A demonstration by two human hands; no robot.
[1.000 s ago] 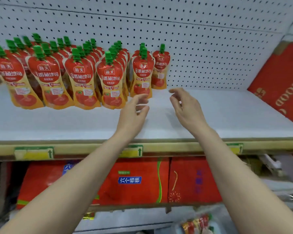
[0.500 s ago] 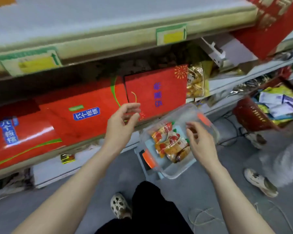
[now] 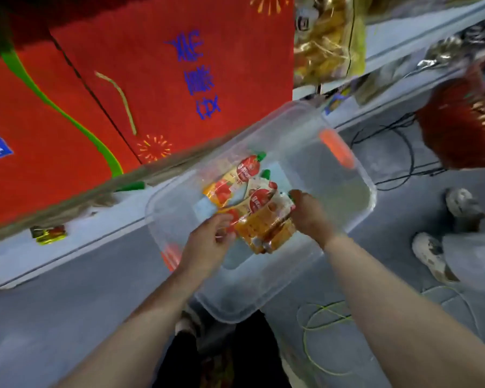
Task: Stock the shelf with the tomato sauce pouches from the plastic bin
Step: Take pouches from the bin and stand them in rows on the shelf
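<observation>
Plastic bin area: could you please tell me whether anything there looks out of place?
Yes: a small packet lies loose under the shelf, left of the plastic bin; the tomato sauce pouches inside lie jumbled and overlapping.

1. Right hand point(image 3: 310, 215): ends of its fingers hidden behind the tomato sauce pouches point(image 3: 265, 222).
2. Left hand point(image 3: 207, 245): fingers blurred, grip unclear.
3. Red basket point(image 3: 459, 127), upper right, smeared and cut off.
</observation>
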